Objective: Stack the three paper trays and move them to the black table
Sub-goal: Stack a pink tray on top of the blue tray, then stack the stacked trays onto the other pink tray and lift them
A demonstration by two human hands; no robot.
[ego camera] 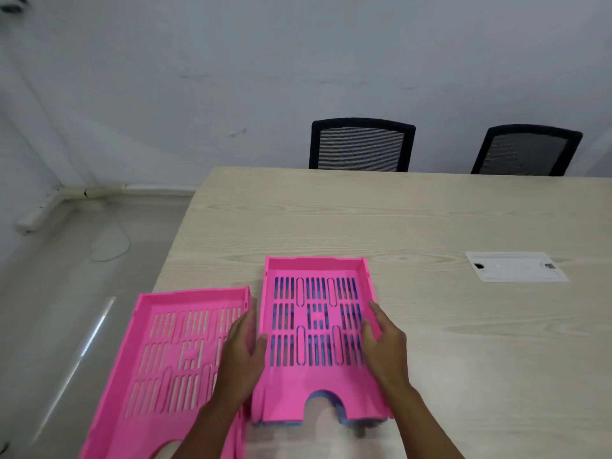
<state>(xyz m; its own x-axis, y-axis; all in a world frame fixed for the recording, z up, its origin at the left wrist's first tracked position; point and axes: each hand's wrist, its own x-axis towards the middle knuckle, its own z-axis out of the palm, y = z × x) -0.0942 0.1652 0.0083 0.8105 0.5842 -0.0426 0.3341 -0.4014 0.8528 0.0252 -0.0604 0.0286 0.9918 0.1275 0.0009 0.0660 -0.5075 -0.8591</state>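
A pink slotted paper tray [318, 397] sits on top of a blue tray [344, 421], whose edge shows at the front cut-out and through the slots. My left hand [241, 352] presses the pink tray's left wall and my right hand [384, 342] its right wall, fingers curled over the rims. A second pink tray [149, 369] lies alone to the left, overhanging the light wooden table's [430, 326] left edge. My left forearm crosses its right side. No black table is in view.
Two black mesh office chairs [361, 145] [526, 150] stand at the table's far side. A white cable cover plate [515, 266] is set into the tabletop at the right. Grey floor and a loose cable [112, 246] lie to the left.
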